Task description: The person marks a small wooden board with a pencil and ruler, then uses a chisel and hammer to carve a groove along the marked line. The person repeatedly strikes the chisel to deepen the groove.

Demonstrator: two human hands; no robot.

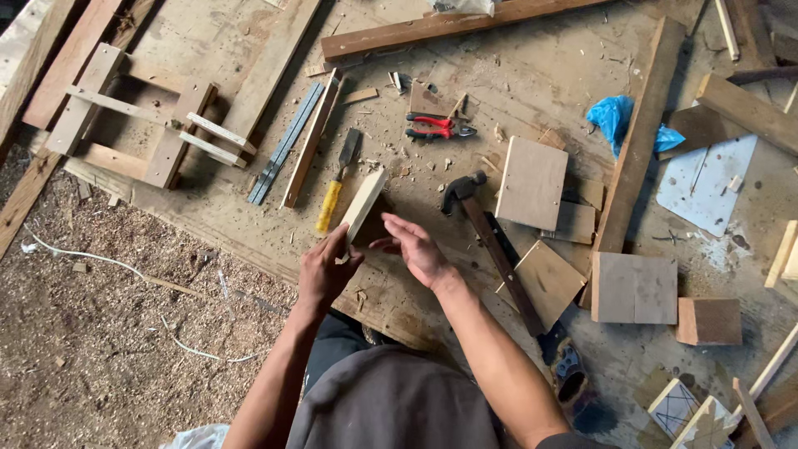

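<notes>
While the left hand point(326, 270) grips a pale flat wooden block point(363, 204) by its near end, the right hand point(416, 248) hovers open (fingers spread) just beside it — a black-headed hammer point(490, 245) lies right.

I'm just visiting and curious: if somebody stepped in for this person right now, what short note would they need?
Left hand: grips the lower end of a small pale wood piece, held tilted over the workboard.
Right hand: open, empty, beside that piece.
Nearby: yellow-handled chisel left of the piece, hammer to the right, red pliers further up, cut wood squares around.
Done or left: nothing joined to the piece that I can see.
</notes>
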